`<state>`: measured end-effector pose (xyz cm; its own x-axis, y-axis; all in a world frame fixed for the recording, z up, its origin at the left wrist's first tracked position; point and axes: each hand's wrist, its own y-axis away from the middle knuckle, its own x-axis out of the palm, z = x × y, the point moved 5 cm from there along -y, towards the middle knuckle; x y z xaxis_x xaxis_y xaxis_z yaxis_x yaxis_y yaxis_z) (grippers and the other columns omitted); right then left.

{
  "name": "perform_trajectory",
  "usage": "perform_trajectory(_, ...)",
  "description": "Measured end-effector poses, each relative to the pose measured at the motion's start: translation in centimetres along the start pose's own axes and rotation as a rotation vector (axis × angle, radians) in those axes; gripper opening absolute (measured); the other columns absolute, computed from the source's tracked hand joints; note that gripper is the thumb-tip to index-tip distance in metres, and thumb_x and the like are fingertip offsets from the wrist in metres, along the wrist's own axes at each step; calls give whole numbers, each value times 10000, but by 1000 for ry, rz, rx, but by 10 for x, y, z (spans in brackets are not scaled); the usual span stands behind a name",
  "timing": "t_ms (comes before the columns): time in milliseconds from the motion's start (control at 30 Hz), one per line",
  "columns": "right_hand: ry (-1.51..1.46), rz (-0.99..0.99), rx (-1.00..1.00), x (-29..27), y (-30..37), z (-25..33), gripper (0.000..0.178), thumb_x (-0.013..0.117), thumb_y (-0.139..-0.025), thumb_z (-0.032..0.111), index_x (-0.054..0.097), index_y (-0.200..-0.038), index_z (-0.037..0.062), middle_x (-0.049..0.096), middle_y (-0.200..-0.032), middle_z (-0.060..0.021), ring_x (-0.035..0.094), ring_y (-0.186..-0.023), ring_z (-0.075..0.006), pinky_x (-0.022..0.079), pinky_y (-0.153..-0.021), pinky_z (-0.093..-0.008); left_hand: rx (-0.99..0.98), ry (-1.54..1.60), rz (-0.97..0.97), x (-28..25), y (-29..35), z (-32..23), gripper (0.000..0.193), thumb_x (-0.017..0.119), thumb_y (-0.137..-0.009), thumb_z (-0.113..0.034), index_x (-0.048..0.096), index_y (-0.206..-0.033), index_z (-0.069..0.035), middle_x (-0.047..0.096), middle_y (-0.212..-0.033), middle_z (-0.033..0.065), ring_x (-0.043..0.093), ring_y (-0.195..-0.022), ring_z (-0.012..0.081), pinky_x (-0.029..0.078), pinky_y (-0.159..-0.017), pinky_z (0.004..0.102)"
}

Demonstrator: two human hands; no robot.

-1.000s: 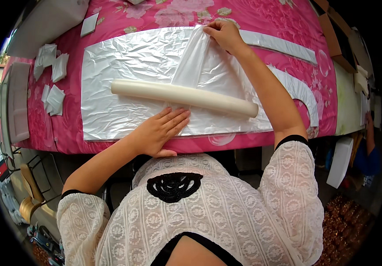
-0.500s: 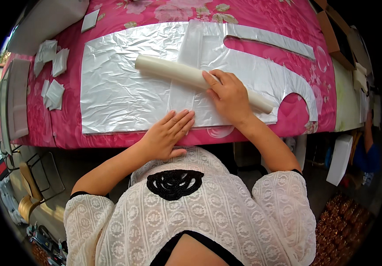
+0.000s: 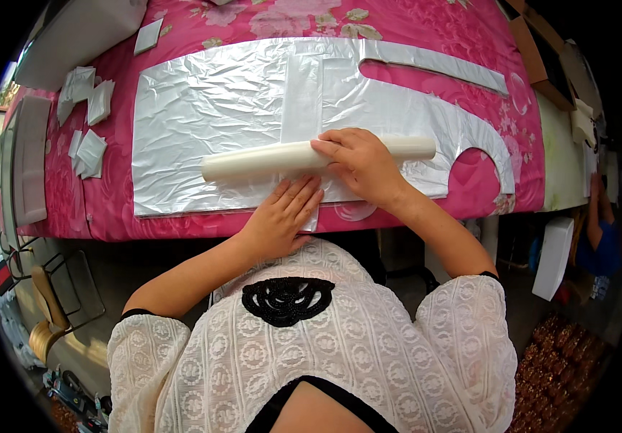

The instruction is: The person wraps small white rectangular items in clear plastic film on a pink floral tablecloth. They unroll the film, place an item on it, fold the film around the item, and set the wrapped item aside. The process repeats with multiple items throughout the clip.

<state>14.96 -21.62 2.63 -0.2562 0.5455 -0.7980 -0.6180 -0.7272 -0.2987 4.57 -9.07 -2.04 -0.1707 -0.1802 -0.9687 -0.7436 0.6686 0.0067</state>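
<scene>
A silvery-white plastic film apron (image 3: 188, 130) lies flat on the table, with a cut-out neck loop and a long strap at its right end. Across its middle runs a narrow strip of translucent film (image 3: 301, 101). An off-white tube (image 3: 260, 162) lies crosswise over the film, nearly level from left to right. My right hand (image 3: 361, 164) is closed on the tube near its middle, thumb and fingers over its top. My left hand (image 3: 286, 215) rests flat at the near edge of the film, fingers stretched out just below the tube.
A pink flowered cloth (image 3: 455, 36) covers the table. Several small folded white packets (image 3: 92, 151) lie at the left, near a pale box (image 3: 80, 43). A brown carton (image 3: 538, 61) stands at the far right. A chair (image 3: 50, 299) is at the lower left; another person's arm (image 3: 594, 216) shows at right.
The tube has come nearer to me at its left end and turned from slanted to almost level, with my right hand on it. My left hand has barely shifted.
</scene>
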Motion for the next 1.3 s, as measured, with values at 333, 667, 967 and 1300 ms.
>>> perform_trajectory(333,163,-128,18,13,-100,-68,420,649,-741,28,609,-1149,120,585,-1173,-84,544,-1056,-280,425,-909,-391,-30,2,-92,5,4,-7,596,552,-772,-151,392,-1318,28,334,-1431,166,306,-1339,295,240,-1094,432)
perform_trajectory(667,-191,198,-97,28,-15,-4,448,566,-675,-57,597,-1111,42,549,-1209,-121,498,-1138,-298,414,-968,-378,353,130,-151,-10,30,15,414,626,-767,-178,562,-1110,44,474,-1303,151,458,-1221,267,385,-1032,386)
perform_trajectory(967,-108,120,-70,31,11,19,419,561,-681,-43,598,-1091,36,559,-1192,-118,519,-1108,-300,423,-943,-387,201,502,-329,-27,34,26,432,690,-674,-57,578,-1089,-23,537,-1243,135,524,-1156,282,458,-950,391)
perform_trajectory(1300,-16,-67,17,33,14,11,226,616,-739,37,669,-953,84,632,-1001,-84,594,-903,-255,494,-765,-351,-40,228,-271,-34,3,48,520,628,-687,-62,523,-1194,-17,566,-1205,127,531,-1119,272,426,-933,408)
